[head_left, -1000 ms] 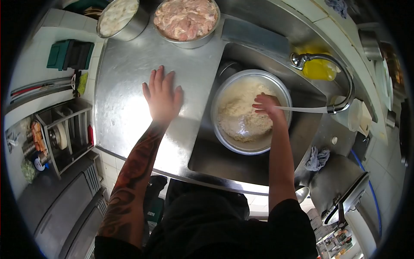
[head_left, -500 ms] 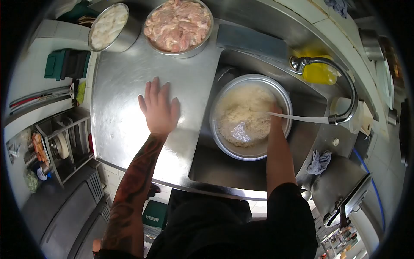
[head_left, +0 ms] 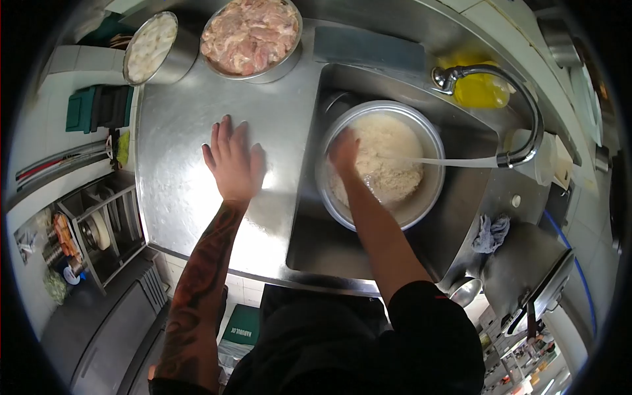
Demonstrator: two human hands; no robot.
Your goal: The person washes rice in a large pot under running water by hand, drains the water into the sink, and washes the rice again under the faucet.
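Observation:
My left hand [head_left: 234, 162] lies flat on the steel counter [head_left: 174, 131], its fingers spread and nothing in it. In the sink [head_left: 329, 257] stands a round metal pot [head_left: 431, 197] holding pale, wet grain that looks like rice [head_left: 388, 141]. My right hand [head_left: 344, 151] is inside the pot at its left side, at the grain's edge; its fingers are blurred and partly hidden. From the curved tap [head_left: 526, 92] a stream of water [head_left: 454, 162] runs leftward into the pot.
Behind my left hand stand a bowl of raw meat [head_left: 250, 36] and a metal container of white pieces [head_left: 151, 49]. A yellow container [head_left: 480, 90] sits behind the tap. A crumpled cloth [head_left: 490, 234] and a large pan [head_left: 523, 263] are at the right.
My right hand has moved from the pot's right side to its left side. My left hand stays flat on the counter. The whole view has shifted slightly.

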